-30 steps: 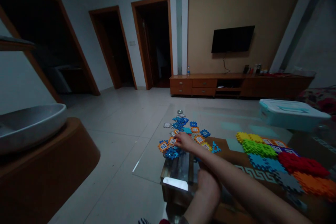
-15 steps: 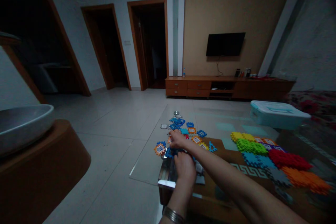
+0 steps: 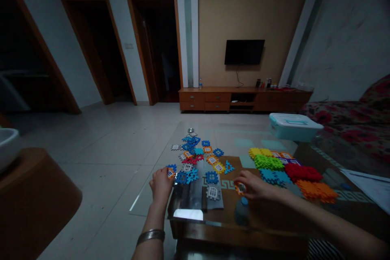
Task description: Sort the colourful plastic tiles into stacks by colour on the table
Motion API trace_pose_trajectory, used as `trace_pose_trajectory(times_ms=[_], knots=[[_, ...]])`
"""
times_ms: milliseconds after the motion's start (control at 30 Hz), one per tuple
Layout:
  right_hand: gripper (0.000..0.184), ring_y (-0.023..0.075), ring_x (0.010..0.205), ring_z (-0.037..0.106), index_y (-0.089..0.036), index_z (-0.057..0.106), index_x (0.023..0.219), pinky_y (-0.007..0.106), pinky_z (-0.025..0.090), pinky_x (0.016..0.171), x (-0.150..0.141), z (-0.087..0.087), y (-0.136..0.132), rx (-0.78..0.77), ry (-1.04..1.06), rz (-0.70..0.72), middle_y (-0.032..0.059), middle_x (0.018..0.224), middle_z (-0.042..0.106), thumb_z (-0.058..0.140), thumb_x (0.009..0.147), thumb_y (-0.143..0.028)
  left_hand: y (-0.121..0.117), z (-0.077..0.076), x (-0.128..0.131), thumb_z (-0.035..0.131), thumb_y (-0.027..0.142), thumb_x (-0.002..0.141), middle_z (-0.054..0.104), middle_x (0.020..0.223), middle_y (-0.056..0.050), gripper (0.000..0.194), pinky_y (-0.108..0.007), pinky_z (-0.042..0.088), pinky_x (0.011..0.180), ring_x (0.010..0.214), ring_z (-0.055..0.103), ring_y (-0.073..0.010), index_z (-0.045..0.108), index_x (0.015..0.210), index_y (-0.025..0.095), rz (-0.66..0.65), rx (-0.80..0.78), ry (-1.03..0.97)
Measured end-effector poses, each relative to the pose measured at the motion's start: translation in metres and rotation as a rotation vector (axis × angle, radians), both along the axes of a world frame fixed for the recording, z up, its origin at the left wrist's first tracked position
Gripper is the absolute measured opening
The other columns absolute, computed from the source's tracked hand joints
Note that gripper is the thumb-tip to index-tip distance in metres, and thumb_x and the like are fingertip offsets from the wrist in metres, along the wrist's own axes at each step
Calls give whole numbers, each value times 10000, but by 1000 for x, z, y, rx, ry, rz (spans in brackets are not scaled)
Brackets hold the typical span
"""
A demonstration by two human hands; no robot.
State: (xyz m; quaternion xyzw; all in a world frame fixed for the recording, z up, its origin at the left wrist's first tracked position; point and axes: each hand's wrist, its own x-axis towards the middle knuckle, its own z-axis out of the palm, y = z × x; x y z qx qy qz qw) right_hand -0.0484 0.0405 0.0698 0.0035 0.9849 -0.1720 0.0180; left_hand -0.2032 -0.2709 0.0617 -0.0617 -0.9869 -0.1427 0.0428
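Note:
Loose plastic puzzle tiles (image 3: 198, 155) in blue, orange and grey lie scattered on the glass-topped table (image 3: 262, 211). My left hand (image 3: 160, 185), with a metal bangle on the wrist, rests at the table's left edge, fingers curled on an orange and blue tile (image 3: 170, 172). My right hand (image 3: 254, 186) is near the table's middle, fingers pinched on a small orange tile (image 3: 240, 188). Sorted piles of yellow, green, blue, red and orange tiles (image 3: 289, 172) lie to its right. A grey window tile (image 3: 212, 191) lies between my hands.
A light blue lidded box (image 3: 294, 126) stands at the table's far right. A small bottle with a blue cap (image 3: 243, 210) stands near my right wrist. A floral sofa (image 3: 350, 122) is on the right, a wooden TV cabinet (image 3: 243, 99) on the far wall, a round wooden stand (image 3: 33, 195) on the left.
My right hand has drawn back from the scattered tiles toward the table's middle with an orange tile. My left hand has moved out to the left edge. The view has turned right.

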Motion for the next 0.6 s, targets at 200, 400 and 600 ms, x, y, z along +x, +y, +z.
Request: trace_pose_trajectory(times_ms=[200,400,600], knots=[[247,239,991,643,-210,714,1079,346,514,847,-56,11,-10,-10,-30,-94,85,1059,700,624,849,-224,35,20,27,451,268,927,624,1135,-132,274,-357,426,857,1110,558,-274,577,1139,148,-77,-21,136],[191,326,989,665,-123,725,914,399,505,833,-128,14,-40,26,-62,-227,153,988,730,725,800,-276,104,19,93,553,244,864,615,1175,-77,253,-380,392,966,1150,521,-260,587,1111,204,-551,-4,-17],[325,411,970,646,-186,704,783,561,503,834,-160,8,-60,-74,-205,-269,161,876,706,867,527,-69,156,0,124,548,245,841,598,1306,-107,433,-465,396,1023,1236,495,-320,566,1270,190,-778,116,-125]])
